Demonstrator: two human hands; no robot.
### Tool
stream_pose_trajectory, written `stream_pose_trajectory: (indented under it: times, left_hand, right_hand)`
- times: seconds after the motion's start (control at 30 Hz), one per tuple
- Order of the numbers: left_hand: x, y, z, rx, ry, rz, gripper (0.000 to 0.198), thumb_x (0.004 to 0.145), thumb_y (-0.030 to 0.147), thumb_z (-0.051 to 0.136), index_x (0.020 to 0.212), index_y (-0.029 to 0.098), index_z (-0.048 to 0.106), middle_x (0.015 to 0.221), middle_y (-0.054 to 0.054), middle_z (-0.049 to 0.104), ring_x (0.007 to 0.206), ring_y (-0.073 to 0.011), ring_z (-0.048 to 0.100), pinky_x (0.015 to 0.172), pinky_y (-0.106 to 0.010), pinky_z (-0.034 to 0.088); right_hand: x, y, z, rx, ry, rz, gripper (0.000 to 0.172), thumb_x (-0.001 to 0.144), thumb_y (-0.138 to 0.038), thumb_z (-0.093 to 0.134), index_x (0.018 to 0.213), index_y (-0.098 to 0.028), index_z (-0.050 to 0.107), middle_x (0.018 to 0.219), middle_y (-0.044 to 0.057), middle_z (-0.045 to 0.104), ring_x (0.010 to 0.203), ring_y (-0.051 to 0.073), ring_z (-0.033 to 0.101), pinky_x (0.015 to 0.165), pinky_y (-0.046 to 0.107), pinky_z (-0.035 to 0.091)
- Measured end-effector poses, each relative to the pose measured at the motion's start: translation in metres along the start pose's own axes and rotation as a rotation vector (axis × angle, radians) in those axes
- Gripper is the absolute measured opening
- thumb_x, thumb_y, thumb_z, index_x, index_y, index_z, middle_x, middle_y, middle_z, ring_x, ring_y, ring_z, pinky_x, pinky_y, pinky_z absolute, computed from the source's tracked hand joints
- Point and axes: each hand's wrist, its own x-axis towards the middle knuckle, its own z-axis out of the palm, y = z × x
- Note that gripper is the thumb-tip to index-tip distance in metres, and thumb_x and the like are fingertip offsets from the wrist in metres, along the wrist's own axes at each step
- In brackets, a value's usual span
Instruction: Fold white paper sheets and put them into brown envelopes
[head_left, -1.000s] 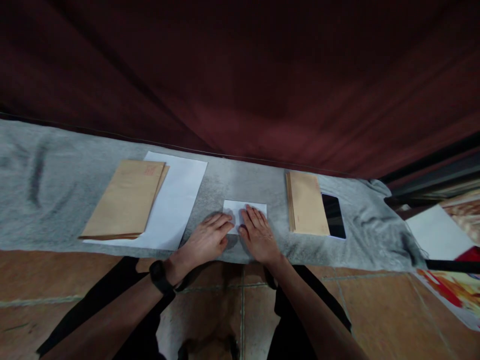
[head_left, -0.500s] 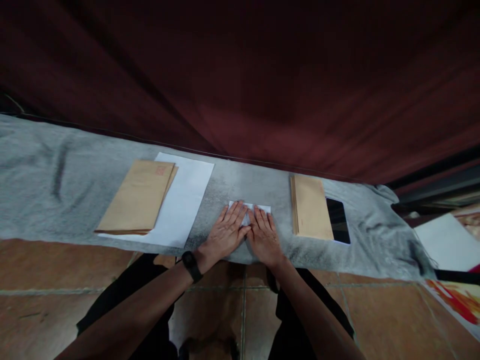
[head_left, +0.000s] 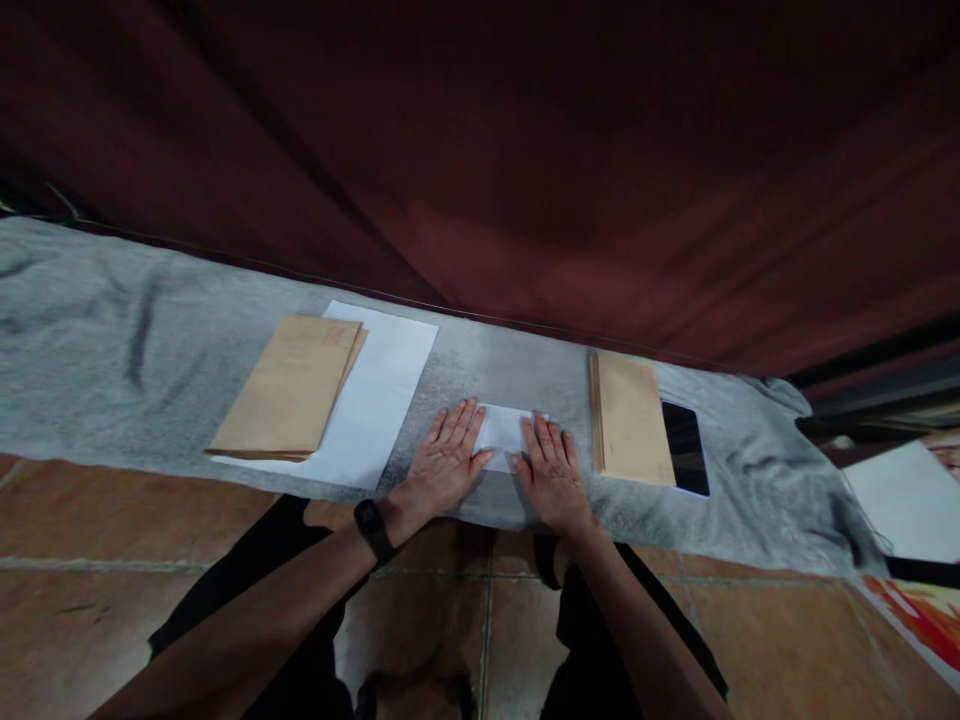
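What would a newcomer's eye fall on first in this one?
Probably the left hand and right hand, palms down at the two ends of a small white paper in the centre. Next, the brown envelopes on the left, lying on a larger white sheet, and the brown stack on the right, partly covering a phone. A dark red cloth fills the top of the view.

Paper (head_left: pixel 501 428) between two envelope stacks (head_left: pixel 289 385) (head_left: pixel 634 420)

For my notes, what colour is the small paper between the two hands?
The small paper is white; it shows best in the head view.
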Motion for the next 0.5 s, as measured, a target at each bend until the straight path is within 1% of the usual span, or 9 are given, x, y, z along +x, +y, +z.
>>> stream_pose_trajectory:
  times: [0.1, 0.23, 0.5]
  left_hand:
    - [-0.001, -0.002, -0.001, 0.012, -0.017, -0.003, 0.067, 0.106, 0.045, 0.039, 0.160, 0.006, 0.036, 0.168, -0.020, 0.031, 0.157, -0.0311, 0.031, 0.129, -0.052, 0.023]
    - [-0.002, -0.005, -0.001, 0.006, -0.008, -0.003, 0.066, 0.106, 0.045, 0.039, 0.161, 0.009, 0.035, 0.168, -0.018, 0.033, 0.157, -0.0305, 0.031, 0.129, -0.052, 0.022]
    - [-0.004, -0.008, -0.002, 0.015, -0.028, -0.016, 0.064, 0.107, 0.042, 0.034, 0.162, 0.008, 0.034, 0.168, -0.017, 0.032, 0.157, -0.0303, 0.031, 0.129, -0.053, 0.024]
  right_hand:
    - [-0.002, 0.005, 0.000, -0.021, 0.000, 0.010, 0.061, 0.108, -0.042, 0.041, 0.161, -0.012, 0.036, 0.167, 0.016, 0.036, 0.153, 0.035, 0.037, 0.125, 0.056, 0.026]
    - [-0.004, 0.012, 0.001, -0.022, 0.008, 0.027, 0.060, 0.108, -0.041, 0.040, 0.163, -0.016, 0.034, 0.167, 0.015, 0.038, 0.153, 0.034, 0.037, 0.124, 0.057, 0.027]
    - [-0.007, 0.020, 0.002, 0.000, 0.033, 0.067, 0.059, 0.108, -0.038, 0.036, 0.164, -0.018, 0.032, 0.166, 0.014, 0.039, 0.154, 0.032, 0.035, 0.124, 0.055, 0.029]
